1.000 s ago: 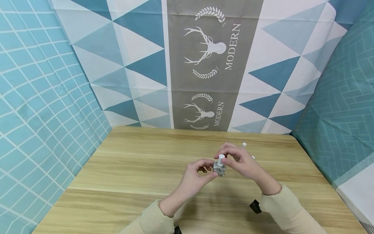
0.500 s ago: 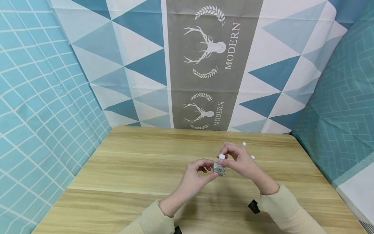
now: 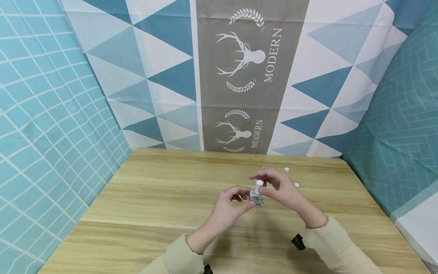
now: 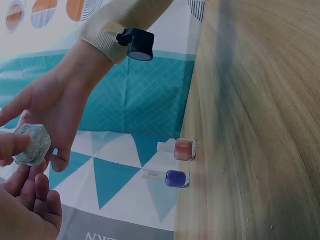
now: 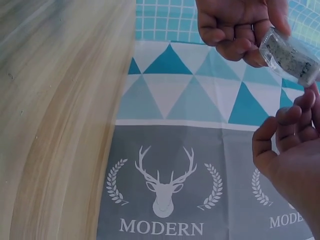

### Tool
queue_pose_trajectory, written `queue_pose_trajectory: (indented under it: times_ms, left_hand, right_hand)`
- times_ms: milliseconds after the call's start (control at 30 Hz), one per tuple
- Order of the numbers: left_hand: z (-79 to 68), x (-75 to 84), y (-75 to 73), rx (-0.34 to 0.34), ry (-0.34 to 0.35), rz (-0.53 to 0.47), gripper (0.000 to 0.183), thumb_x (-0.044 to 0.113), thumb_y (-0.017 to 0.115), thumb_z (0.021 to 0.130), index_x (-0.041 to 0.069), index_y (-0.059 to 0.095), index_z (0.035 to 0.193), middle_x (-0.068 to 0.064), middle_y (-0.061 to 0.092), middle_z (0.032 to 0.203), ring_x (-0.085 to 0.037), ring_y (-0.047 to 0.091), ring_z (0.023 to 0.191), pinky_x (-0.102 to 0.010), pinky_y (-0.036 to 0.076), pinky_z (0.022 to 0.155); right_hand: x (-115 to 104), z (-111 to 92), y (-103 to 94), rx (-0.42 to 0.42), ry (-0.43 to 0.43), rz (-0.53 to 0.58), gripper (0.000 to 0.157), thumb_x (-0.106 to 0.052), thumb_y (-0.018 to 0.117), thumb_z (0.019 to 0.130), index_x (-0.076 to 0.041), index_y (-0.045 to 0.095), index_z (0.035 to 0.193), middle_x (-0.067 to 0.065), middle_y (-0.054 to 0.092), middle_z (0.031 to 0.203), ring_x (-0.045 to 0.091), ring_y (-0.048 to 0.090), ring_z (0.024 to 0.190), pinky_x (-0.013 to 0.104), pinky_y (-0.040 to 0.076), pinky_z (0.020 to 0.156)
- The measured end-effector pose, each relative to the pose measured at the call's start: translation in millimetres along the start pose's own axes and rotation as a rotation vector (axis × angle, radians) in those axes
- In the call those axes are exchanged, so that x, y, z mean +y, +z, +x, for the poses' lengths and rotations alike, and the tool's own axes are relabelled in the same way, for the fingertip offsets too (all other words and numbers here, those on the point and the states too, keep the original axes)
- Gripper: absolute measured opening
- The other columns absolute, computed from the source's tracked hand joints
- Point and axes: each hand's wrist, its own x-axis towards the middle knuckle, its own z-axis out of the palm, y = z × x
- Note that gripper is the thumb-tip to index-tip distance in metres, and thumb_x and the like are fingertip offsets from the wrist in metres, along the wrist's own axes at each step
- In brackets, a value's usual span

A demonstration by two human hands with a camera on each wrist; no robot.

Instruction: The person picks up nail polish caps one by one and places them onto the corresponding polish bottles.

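In the head view my left hand (image 3: 229,205) holds a small square nail polish bottle (image 3: 256,198) by its glass sides, between thumb and fingers, above the table. Speckled grey-white polish shows through the glass in the left wrist view, where the bottle (image 4: 36,146) is seen from its base. Its white cap (image 3: 259,185) points up and slightly right. My right hand (image 3: 280,190) is at this cap, with the thumb against its right side and the index finger stretched out behind it. The other right fingertips are partly hidden.
A pinkish-red nail polish bottle (image 4: 185,150) and a purple-blue one (image 4: 177,179) stand upright on the wooden table (image 3: 164,205), beyond my right hand. Patterned cloths (image 3: 236,95) hang behind and at both sides. A black wrist camera (image 3: 298,242) sits at my right cuff.
My right hand's fingers close in around the cap half a second ago, then the index finger stretches out again, baring more of the cap. My left hand and the bottle stay in place.
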Motion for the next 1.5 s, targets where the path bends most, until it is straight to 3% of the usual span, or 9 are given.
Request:
queue_pose_trajectory:
  times_ms: [133, 267, 500, 700, 833, 933, 1100, 1500]
  left_hand:
    - [0.8, -4.9, 0.4, 0.002, -0.003, -0.004, 0.026, 0.021, 0.072, 0.073, 0.015, 0.065, 0.098, 0.004, 0.063, 0.087, -0.017, 0.055, 0.081, -0.028, 0.046, 0.073]
    - [1.0, -5.7, 1.3, -0.01, 0.012, -0.007, 0.025, 0.018, 0.071, 0.073, 0.015, 0.065, 0.098, 0.005, 0.064, 0.088, -0.016, 0.055, 0.081, -0.032, 0.047, 0.074]
    - [0.9, -5.4, 2.4, -0.022, 0.034, -0.003, 0.026, 0.015, 0.071, 0.073, 0.014, 0.065, 0.098, 0.005, 0.065, 0.089, -0.015, 0.056, 0.08, -0.029, 0.047, 0.074]
    - [0.5, -4.7, 2.0, -0.024, 0.015, -0.002, 0.026, 0.016, 0.071, 0.074, 0.016, 0.065, 0.099, 0.006, 0.064, 0.089, -0.012, 0.054, 0.081, -0.027, 0.046, 0.074]
    - [-0.6, -1.2, 1.1, -0.031, -0.009, -0.003, 0.026, 0.014, 0.071, 0.074, 0.015, 0.064, 0.099, 0.004, 0.064, 0.09, -0.018, 0.055, 0.082, -0.031, 0.045, 0.075]
    - [-3.2, 9.7, -1.6, -0.037, -0.012, -0.011, 0.024, 0.011, 0.07, 0.075, 0.01, 0.064, 0.098, 0.0, 0.064, 0.09, -0.025, 0.055, 0.083, -0.033, 0.045, 0.076]
    - [-6.4, 27.2, -5.9, -0.041, -0.016, -0.021, 0.024, 0.006, 0.069, 0.074, 0.005, 0.064, 0.098, -0.005, 0.064, 0.089, -0.03, 0.054, 0.083, -0.028, 0.044, 0.074]
    - [-6.1, 30.1, -5.0, -0.028, -0.036, -0.005, 0.023, 0.009, 0.07, 0.073, 0.008, 0.065, 0.096, -0.002, 0.063, 0.085, -0.024, 0.052, 0.08, -0.024, 0.042, 0.071]
  right_hand:
    - [-2.8, 0.0, -2.2, -0.048, -0.062, -0.01, 0.031, -0.001, 0.051, 0.087, -0.006, 0.054, 0.118, 0.003, 0.055, 0.098, 0.014, 0.047, 0.082, 0.027, 0.044, 0.066]
    - [-4.8, 0.1, -4.6, -0.111, -0.146, 0.055, 0.033, 0.005, 0.045, 0.088, 0.003, 0.051, 0.12, 0.008, 0.052, 0.104, 0.016, 0.047, 0.089, 0.028, 0.045, 0.07]
    - [-6.9, -0.1, -7.8, -0.163, -0.16, 0.09, 0.027, 0.006, 0.042, 0.089, -0.002, 0.056, 0.112, 0.011, 0.048, 0.105, 0.018, 0.047, 0.096, 0.029, 0.046, 0.076]
    - [-5.6, -1.4, -8.0, -0.143, -0.123, 0.04, 0.025, 0.007, 0.046, 0.088, -0.005, 0.058, 0.105, 0.007, 0.05, 0.101, 0.015, 0.049, 0.091, 0.026, 0.047, 0.072]
    - [-3.3, -2.2, -8.1, -0.134, -0.115, 0.04, 0.024, 0.007, 0.049, 0.086, -0.006, 0.059, 0.103, 0.006, 0.051, 0.099, 0.015, 0.05, 0.089, 0.026, 0.048, 0.069]
    - [-1.5, -2.1, -7.9, -0.122, -0.1, 0.048, 0.02, 0.004, 0.051, 0.086, -0.005, 0.06, 0.101, 0.006, 0.052, 0.098, 0.015, 0.05, 0.088, 0.026, 0.048, 0.068]
    - [1.1, -1.4, -7.4, -0.08, -0.067, 0.039, 0.015, 0.0, 0.058, 0.083, -0.007, 0.061, 0.096, 0.003, 0.055, 0.093, 0.014, 0.051, 0.084, 0.026, 0.046, 0.065]
    - [-2.6, 1.2, -3.4, 0.014, -0.064, 0.054, 0.01, -0.003, 0.065, 0.078, -0.005, 0.059, 0.086, 0.002, 0.05, 0.08, 0.012, 0.043, 0.071, 0.026, 0.039, 0.06]
